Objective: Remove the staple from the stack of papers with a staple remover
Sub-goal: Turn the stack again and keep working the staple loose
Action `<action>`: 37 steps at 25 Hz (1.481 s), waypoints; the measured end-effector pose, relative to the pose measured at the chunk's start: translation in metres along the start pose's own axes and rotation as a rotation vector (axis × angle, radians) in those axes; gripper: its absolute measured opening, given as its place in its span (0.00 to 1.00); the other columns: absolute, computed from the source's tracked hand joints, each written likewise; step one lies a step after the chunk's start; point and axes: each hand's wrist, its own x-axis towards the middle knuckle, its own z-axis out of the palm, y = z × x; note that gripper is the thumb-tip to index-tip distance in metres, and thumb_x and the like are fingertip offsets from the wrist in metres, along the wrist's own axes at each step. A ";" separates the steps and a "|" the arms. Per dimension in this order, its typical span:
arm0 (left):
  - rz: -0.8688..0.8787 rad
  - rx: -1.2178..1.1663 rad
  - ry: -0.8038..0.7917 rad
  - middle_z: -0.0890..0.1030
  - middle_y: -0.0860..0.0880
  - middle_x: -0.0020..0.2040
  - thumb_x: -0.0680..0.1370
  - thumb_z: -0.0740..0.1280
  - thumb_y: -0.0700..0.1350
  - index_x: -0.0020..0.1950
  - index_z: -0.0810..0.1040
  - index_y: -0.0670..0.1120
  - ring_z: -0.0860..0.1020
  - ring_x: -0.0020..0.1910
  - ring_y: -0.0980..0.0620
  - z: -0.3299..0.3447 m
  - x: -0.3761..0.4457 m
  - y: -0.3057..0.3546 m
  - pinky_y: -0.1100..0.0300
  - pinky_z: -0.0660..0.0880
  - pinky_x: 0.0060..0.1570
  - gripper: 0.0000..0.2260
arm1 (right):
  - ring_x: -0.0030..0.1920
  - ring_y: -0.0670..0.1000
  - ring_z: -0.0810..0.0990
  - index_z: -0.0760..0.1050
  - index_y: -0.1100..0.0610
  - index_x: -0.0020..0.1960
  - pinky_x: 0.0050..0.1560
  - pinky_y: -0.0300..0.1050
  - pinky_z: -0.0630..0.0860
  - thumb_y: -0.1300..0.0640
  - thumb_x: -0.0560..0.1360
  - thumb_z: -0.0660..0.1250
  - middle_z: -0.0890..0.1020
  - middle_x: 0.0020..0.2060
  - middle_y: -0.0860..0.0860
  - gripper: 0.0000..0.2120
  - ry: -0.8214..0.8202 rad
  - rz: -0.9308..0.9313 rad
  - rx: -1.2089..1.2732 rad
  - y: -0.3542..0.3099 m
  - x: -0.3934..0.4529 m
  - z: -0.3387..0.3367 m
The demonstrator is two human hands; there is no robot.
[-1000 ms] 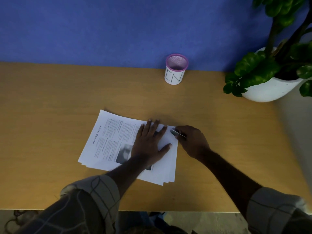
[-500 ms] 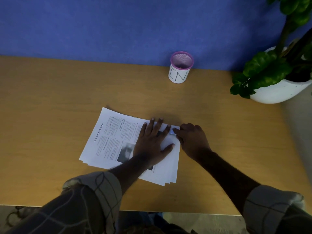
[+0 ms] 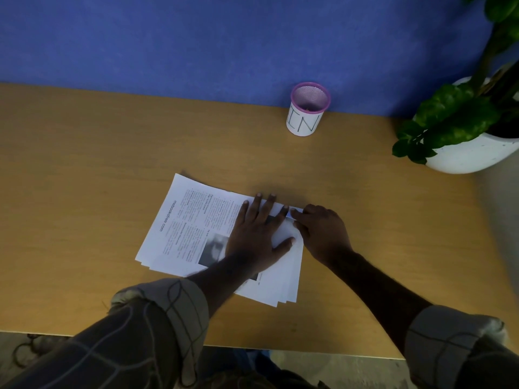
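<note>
A stack of printed papers [image 3: 191,228] lies on the wooden desk [image 3: 84,178], fanned slightly at its near edge. My left hand [image 3: 257,234] presses flat on the stack's right half, fingers spread. My right hand [image 3: 320,231] is curled at the stack's far right corner, closed around a small staple remover [image 3: 289,216] of which only a bluish tip shows beside my left index finger. The staple itself is hidden under the fingers.
A white mesh cup with a pink rim [image 3: 307,109] stands at the desk's back by the blue wall. A potted plant in a white pot [image 3: 474,153] occupies the back right corner. The desk's near edge runs just below my forearms.
My right hand has slid slightly left onto the paper's corner, and the staple remover, plainly visible a second ago, is now mostly hidden. My left hand stays pressed on the stack.
</note>
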 end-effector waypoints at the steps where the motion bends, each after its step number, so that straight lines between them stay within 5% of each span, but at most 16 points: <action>1: 0.000 -0.001 0.005 0.56 0.47 0.83 0.78 0.52 0.69 0.79 0.60 0.55 0.53 0.81 0.41 0.000 0.000 0.000 0.39 0.53 0.79 0.32 | 0.41 0.53 0.80 0.80 0.55 0.60 0.40 0.47 0.78 0.58 0.76 0.67 0.83 0.44 0.53 0.13 0.005 0.026 0.039 -0.001 0.000 0.001; 24: -0.010 -0.028 0.009 0.57 0.46 0.82 0.78 0.55 0.69 0.79 0.61 0.56 0.54 0.81 0.41 -0.003 0.001 0.002 0.40 0.53 0.79 0.32 | 0.48 0.51 0.82 0.80 0.55 0.61 0.44 0.40 0.74 0.57 0.77 0.66 0.84 0.52 0.51 0.13 0.082 0.191 0.271 -0.004 -0.004 0.009; 37: -0.014 -0.005 -0.002 0.57 0.46 0.82 0.77 0.54 0.69 0.78 0.63 0.56 0.54 0.81 0.41 -0.004 0.002 0.002 0.40 0.52 0.79 0.32 | 0.43 0.49 0.82 0.80 0.54 0.60 0.39 0.36 0.69 0.54 0.78 0.65 0.85 0.48 0.51 0.12 0.081 0.195 0.216 -0.008 -0.003 0.009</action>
